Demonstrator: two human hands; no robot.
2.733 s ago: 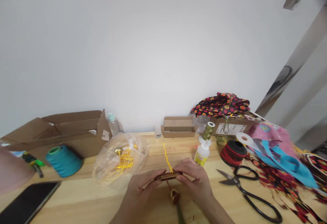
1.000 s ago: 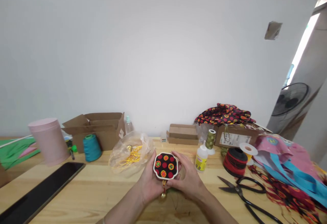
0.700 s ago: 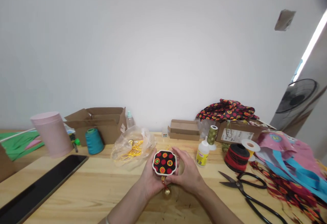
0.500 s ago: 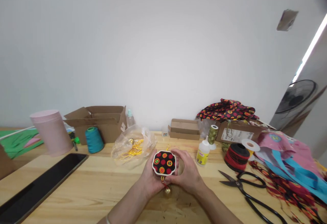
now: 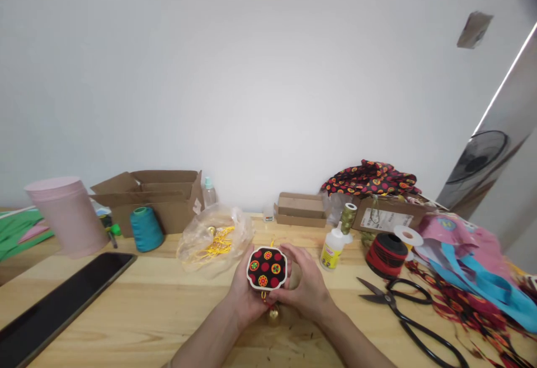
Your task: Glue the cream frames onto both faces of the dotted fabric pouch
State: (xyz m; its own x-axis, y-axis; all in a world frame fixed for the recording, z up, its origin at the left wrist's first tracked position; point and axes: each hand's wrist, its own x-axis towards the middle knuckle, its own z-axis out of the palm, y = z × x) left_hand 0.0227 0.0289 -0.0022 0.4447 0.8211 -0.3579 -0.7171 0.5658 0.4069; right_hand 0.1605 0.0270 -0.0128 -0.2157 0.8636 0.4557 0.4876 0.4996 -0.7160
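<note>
Both hands hold up a small padded ornament [image 5: 267, 268], black fabric with red and yellow flowers and a white rim, its face turned toward me. My left hand [image 5: 242, 298] grips its left and lower edge. My right hand [image 5: 305, 285] curls round its right edge. A gold bell [image 5: 273, 315] hangs on a red cord under the ornament, just above the wooden table [image 5: 138, 312]. A bit of yellow cord shows above its top edge.
Black scissors [image 5: 409, 312], a red thread spool [image 5: 386, 254], a glue bottle [image 5: 331, 250] and pink and blue fabric [image 5: 461, 250] lie to the right. A plastic bag of yellow cords [image 5: 212, 239], a teal spool [image 5: 145, 229], cardboard boxes, a pink cup [image 5: 69, 217] and a black tablet [image 5: 54, 306] are left.
The ornament was held flat, edge-on, between both hands 2.7 s ago; it now stands upright facing me. Over the last second the hands and ornament stayed almost still; the view shifted slightly.
</note>
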